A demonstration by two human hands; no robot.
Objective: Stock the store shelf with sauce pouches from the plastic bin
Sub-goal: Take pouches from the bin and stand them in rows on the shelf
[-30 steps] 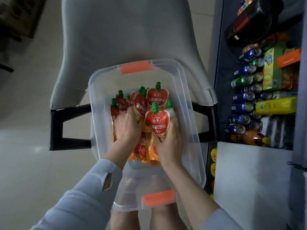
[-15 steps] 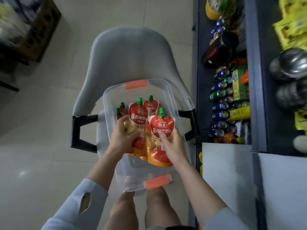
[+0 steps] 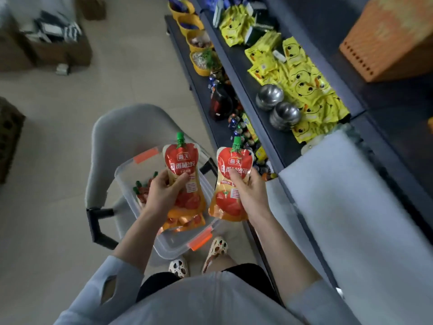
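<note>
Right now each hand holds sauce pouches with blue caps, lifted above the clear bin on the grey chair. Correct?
Not quite: the caps are green, not blue. The head view shows the left hand and right hand each holding sauce pouches above the clear bin on the grey chair.

pale tiled floor (image 3: 131, 73), grey chair (image 3: 121, 134)

Pouches (image 3: 181, 170) are red above, orange below, with green caps and white lettering. The clear bin (image 3: 180, 245) has orange latches. The chair (image 3: 110, 146) is grey; shelf packets (image 3: 302, 83) are yellow with black dots.
</note>
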